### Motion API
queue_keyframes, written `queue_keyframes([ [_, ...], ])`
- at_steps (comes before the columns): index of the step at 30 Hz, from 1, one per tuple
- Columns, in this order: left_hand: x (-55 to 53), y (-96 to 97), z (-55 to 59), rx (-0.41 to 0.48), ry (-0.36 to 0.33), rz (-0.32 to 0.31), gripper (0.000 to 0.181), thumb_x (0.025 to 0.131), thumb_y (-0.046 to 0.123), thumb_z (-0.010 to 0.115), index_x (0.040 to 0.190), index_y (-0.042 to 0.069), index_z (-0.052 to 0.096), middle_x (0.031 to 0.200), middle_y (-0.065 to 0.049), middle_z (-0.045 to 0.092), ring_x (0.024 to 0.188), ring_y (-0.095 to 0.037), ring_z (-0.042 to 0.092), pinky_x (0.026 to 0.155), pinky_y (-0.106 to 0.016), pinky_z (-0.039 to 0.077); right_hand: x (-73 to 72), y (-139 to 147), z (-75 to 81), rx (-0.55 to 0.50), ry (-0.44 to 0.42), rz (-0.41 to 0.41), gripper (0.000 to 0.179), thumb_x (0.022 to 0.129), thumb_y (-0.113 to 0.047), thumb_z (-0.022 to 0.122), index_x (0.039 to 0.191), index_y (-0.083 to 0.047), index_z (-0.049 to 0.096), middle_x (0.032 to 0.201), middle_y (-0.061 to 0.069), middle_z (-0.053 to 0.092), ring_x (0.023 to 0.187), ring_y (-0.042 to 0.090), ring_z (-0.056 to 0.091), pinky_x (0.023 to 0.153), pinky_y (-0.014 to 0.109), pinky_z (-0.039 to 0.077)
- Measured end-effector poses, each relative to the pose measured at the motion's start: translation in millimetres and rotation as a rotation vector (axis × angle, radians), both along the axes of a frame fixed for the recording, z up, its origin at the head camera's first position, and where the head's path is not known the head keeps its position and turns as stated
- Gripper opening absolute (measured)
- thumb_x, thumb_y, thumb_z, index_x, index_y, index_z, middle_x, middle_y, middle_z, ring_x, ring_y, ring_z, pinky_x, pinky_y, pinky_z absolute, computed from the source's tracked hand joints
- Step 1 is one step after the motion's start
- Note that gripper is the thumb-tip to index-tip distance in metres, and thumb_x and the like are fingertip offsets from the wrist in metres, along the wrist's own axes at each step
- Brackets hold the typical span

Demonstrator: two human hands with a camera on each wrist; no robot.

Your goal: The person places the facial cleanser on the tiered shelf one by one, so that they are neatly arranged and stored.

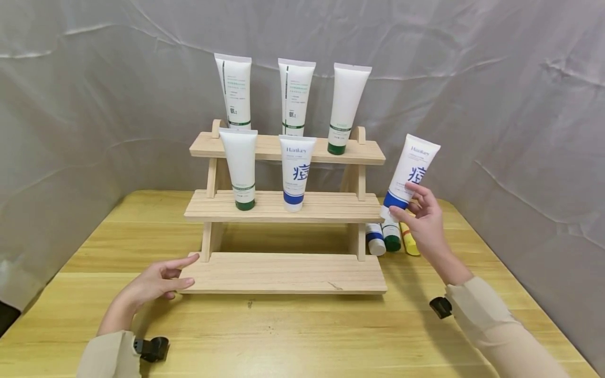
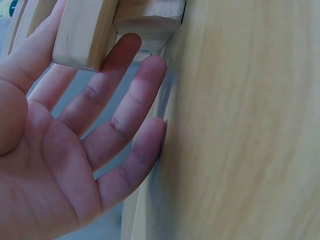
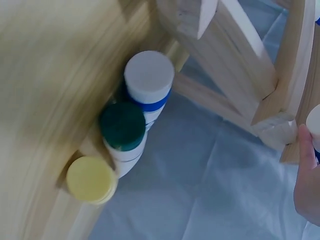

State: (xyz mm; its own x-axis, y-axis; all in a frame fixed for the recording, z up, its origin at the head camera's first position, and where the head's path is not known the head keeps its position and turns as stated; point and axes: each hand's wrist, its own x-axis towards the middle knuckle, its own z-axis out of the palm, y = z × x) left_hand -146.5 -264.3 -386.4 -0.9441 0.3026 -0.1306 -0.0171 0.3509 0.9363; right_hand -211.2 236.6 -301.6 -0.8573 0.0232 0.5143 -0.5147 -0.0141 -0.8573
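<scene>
A three-tier wooden display stand (image 1: pixel 283 273) stands on the table. My left hand (image 1: pixel 158 278) holds the left end of its bottom shelf, with thumb and fingers about the board's end (image 2: pixel 80 35). Between thumb and fingers, my right hand (image 1: pixel 425 218) grips a white squeeze tube with blue print (image 1: pixel 413 165). That tube tilts, cap down, beside the middle shelf's right end. In the right wrist view, only part of the right hand (image 3: pixel 307 192) and the tube's white cap (image 3: pixel 315 122) show. The middle shelf bears a green-capped tube (image 1: pixel 240 168) and a blue-banded tube (image 1: pixel 296 170).
Three white-and-green tubes (image 1: pixel 295 94) stand along the top shelf. On the table behind the stand's right side lie a blue-banded tube (image 1: pixel 375 239), a green-capped tube (image 1: pixel 391 235) and a yellow-capped one (image 1: pixel 410 244). Grey cloth (image 1: pixel 510 131) hangs around the table.
</scene>
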Motion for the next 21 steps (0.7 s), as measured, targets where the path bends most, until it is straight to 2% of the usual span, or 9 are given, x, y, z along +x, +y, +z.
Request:
queue_keyframes([
  [9,0.3,-0.8,0.2,-0.003,0.007,-0.014,0.062,0.084,0.02,0.063,0.135,0.0,0.032,0.133,-0.03,0.03,0.076,-0.011,0.051,0.059,-0.03,0.044,-9.1,-20.2,3.0,0.018,0.006,0.015,0.048,0.078,0.01,0.061,0.12,-0.011,0.05,0.118,0.009,0.045,0.095,0.017,0.054,0.073,0.023,0.048],
  [15,-0.1,-1.2,-0.1,-0.006,0.01,-0.016,0.063,0.084,0.02,0.063,0.135,0.0,0.032,0.131,-0.03,0.034,0.075,-0.011,0.051,0.058,-0.029,0.044,-17.3,-33.6,1.1,0.057,0.023,-0.021,0.047,0.077,0.01,0.064,0.116,-0.013,0.054,0.113,0.005,0.051,0.092,0.016,0.055,0.074,0.021,0.047],
  [21,0.3,-0.6,0.8,-0.002,0.002,-0.012,0.063,0.084,0.02,0.063,0.135,0.0,0.032,0.134,-0.029,0.03,0.075,-0.012,0.052,0.058,-0.029,0.044,-21.7,-46.6,0.5,0.094,-0.002,-0.007,0.044,0.077,0.005,0.065,0.115,-0.015,0.053,0.117,0.009,0.05,0.093,0.016,0.054,0.074,0.022,0.048],
])
